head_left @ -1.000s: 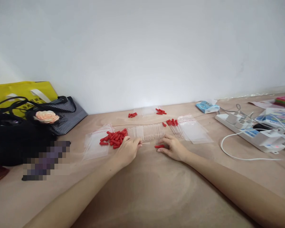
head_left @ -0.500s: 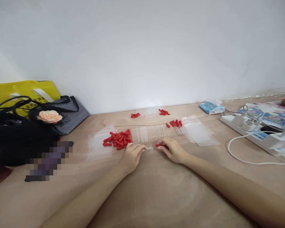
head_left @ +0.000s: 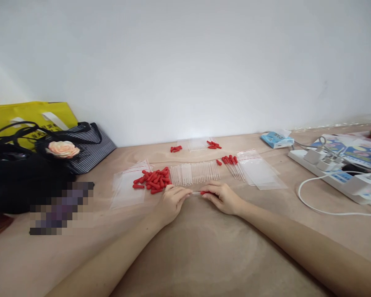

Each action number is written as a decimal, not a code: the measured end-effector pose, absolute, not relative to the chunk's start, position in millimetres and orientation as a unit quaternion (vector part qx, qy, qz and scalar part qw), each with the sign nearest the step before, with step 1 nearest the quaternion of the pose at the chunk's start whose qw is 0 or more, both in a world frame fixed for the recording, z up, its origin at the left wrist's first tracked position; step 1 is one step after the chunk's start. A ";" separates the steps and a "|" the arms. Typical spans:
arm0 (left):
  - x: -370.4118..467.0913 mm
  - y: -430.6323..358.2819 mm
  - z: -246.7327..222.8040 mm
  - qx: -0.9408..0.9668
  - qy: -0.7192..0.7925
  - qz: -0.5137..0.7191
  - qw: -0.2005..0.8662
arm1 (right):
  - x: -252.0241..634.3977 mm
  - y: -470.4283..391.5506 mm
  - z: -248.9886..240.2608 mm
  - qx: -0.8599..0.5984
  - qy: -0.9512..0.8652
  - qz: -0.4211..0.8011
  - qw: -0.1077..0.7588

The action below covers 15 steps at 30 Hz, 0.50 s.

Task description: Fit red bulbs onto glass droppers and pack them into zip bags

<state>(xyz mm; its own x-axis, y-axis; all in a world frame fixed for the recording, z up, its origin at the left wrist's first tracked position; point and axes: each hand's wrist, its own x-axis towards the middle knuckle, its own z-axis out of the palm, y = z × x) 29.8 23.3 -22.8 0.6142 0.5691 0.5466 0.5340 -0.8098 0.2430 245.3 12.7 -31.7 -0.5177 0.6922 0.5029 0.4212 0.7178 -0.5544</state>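
Head view: both hands meet at mid-table, each with fingers pinched closed. The left hand (head_left: 172,202) grips one end of a clear tube (head_left: 196,193); the right hand (head_left: 224,199) grips a red bulb (head_left: 204,192) at the tube's other end, though how far the tube enters it cannot be told. Just beyond, toward the table's far edge, lies a row of clear tubes (head_left: 200,172), with a heap of red bulbs (head_left: 154,180) at its left and some red-capped tubes (head_left: 231,160) at its right. Clear bags with red seal lines lie on both sides, the left bags (head_left: 122,197) partly under the heap, the right bags (head_left: 261,175) unmarked by readable print. Near the far left corner, a yellow bag (head_left: 3,116) bears dark Chinese characters, partly hidden by black straps (head_left: 26,122). Toward the right edge, a blue pack (head_left: 275,140) carries white lettering too small to read, and the print on colourful sheets (head_left: 361,152) behind a white power strip (head_left: 299,158) is equally illegible.
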 end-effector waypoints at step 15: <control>29.8 21.6 -24.2 0.921 0.254 0.295 -0.005 | 243.2 7.6 -30.4 -0.305 -0.852 0.167 0.392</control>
